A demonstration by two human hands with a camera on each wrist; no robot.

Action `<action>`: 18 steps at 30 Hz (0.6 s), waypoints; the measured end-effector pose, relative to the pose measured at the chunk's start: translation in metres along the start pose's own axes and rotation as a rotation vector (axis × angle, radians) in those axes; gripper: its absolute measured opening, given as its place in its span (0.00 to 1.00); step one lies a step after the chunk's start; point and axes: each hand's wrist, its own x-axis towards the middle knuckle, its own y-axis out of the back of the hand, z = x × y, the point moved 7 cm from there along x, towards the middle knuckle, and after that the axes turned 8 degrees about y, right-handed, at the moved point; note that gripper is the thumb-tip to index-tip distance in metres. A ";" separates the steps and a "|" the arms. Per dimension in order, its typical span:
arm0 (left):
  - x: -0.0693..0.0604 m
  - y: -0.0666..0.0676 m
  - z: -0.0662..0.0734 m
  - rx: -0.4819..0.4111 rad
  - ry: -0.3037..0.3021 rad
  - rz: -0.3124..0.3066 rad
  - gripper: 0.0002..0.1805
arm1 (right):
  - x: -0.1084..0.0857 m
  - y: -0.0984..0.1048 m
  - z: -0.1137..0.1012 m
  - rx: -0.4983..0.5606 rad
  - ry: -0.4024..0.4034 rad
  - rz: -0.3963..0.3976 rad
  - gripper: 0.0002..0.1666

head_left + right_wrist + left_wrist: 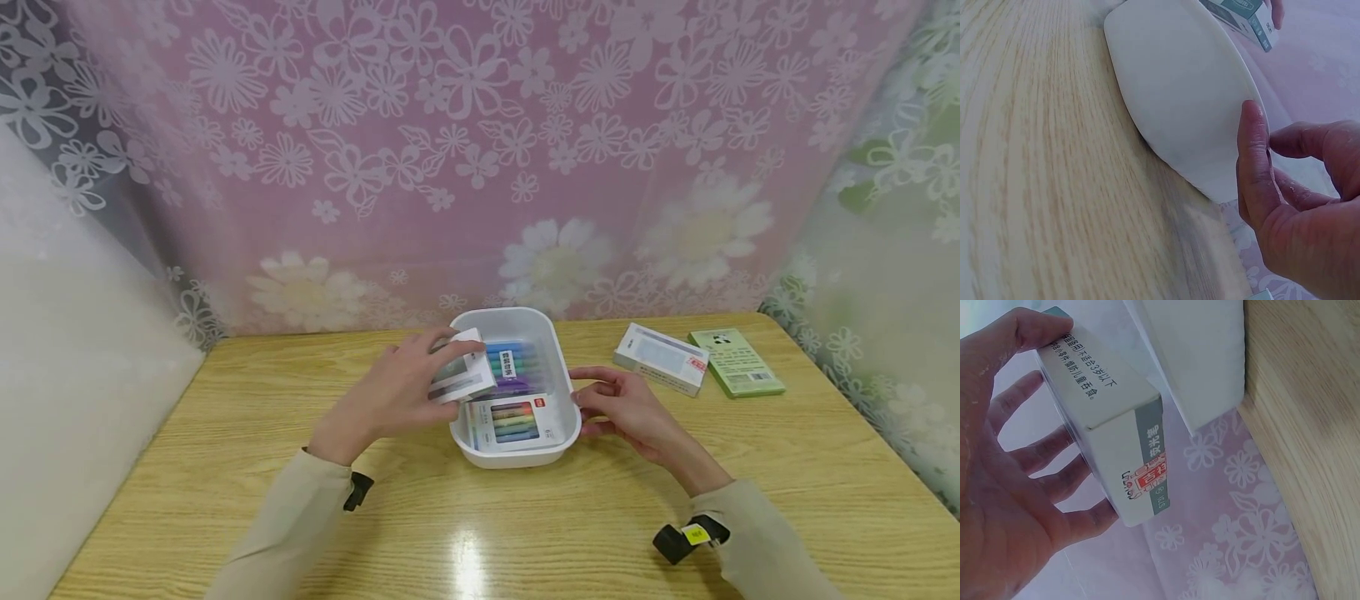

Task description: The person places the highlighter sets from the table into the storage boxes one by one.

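My left hand (pixel 397 386) grips a white and grey-green highlighter box (pixel 1125 465), tilted over the left rim of a white plastic bin (pixel 558 350). The thumb is on one side of the box and the fingers on the other. At the bin's right side, my right hand (pixel 626 408) holds the rim between bent fingers, with one finger (pixel 1252 144) against the outer wall. Inside the bin lie a clear pack of coloured pens (pixel 528 367) and, nearer me, a white windowed box of coloured sticks (pixel 551 421). The held box partly covers the pen pack.
A white box (pixel 660 354) with a red mark lies to the right of the bin, against a green box (pixel 738 362). Both rest on the wooden table (pixel 600 517). A pink flowered curtain (pixel 420 208) hangs along the table's back edge.
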 end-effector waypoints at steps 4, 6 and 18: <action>0.003 -0.005 0.007 -0.005 -0.017 -0.017 0.38 | 0.000 -0.001 0.000 0.000 0.000 -0.001 0.34; 0.005 -0.008 0.011 -0.007 -0.028 -0.020 0.38 | 0.000 -0.001 0.000 0.001 -0.002 -0.002 0.34; 0.014 -0.023 0.032 0.020 -0.099 -0.038 0.39 | 0.000 0.000 0.001 0.010 0.003 -0.004 0.34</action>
